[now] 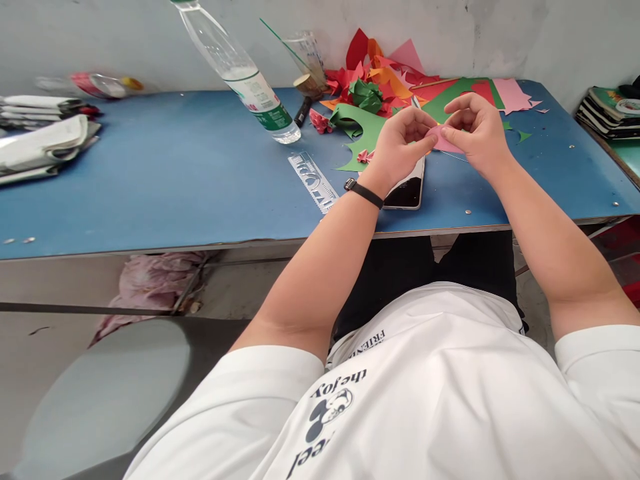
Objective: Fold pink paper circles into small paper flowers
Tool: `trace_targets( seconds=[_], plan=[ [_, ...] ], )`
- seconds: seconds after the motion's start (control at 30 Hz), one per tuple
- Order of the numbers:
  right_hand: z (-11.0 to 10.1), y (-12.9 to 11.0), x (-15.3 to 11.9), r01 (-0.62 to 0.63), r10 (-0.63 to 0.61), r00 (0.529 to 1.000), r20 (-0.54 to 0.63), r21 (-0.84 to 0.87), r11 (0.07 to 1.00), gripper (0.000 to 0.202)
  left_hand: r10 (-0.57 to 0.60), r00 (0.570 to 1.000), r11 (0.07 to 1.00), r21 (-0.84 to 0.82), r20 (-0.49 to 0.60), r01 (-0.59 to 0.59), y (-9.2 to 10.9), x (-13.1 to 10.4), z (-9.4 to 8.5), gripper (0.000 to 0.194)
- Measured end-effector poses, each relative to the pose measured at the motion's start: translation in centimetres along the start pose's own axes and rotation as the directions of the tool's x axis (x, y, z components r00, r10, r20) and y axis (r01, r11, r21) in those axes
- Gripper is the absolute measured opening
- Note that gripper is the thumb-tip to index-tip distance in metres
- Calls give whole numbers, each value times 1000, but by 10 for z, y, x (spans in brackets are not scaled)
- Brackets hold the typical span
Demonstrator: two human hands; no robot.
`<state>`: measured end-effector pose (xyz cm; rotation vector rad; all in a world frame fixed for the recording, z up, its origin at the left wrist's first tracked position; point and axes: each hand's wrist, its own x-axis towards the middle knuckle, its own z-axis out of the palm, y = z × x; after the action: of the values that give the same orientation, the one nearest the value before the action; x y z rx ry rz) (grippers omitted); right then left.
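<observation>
Between my two hands is a small piece of pink paper [449,143], held up above the blue table. My left hand [403,141], with a black band at the wrist, pinches its left edge between thumb and fingers. The right edge is gripped by my right hand [475,130], its thumb on the paper and its other fingers curled. Under my left hand lies a phone [406,190] with a dark, shiny face. A clear stencil ruler [313,181] and a small folded pink paper piece [364,157] lie to the left of it.
Green paper [367,130] with cut-outs and a heap of red and orange scraps [385,73] lie behind my hands. A tall water bottle [255,93] stands left of them. Folded newspapers [45,147] are at far left, stacked books [610,110] at far right. A grey stool [110,400] is below.
</observation>
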<state>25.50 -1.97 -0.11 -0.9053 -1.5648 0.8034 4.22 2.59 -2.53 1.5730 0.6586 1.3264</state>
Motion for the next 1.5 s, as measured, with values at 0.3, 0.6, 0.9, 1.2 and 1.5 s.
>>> trace_targets(
  seconds=[0.3,0.6,0.9,1.2,1.5],
  plan=[
    [9,38,17,92,-98,994,-54,-105,990,59,155,985,969,183,69,-166,-27,15,-10,44],
    [9,50,18,95,-103,994,-30,-188,978,65,121,993,976,183,14,-122,-22,11,-8,37],
    [9,46,21,73,-83,995,-59,-161,984,60,97,995,984,150,6,-97,-16,8,-6,34],
    [10,38,17,120,-131,990,-61,-152,981,31,102,995,983,153,12,-103,-21,10,-9,33],
    [17,13,8,48,-74,992,-106,-230,972,32,133,991,974,182,14,-133,-32,16,-14,31]
  ],
)
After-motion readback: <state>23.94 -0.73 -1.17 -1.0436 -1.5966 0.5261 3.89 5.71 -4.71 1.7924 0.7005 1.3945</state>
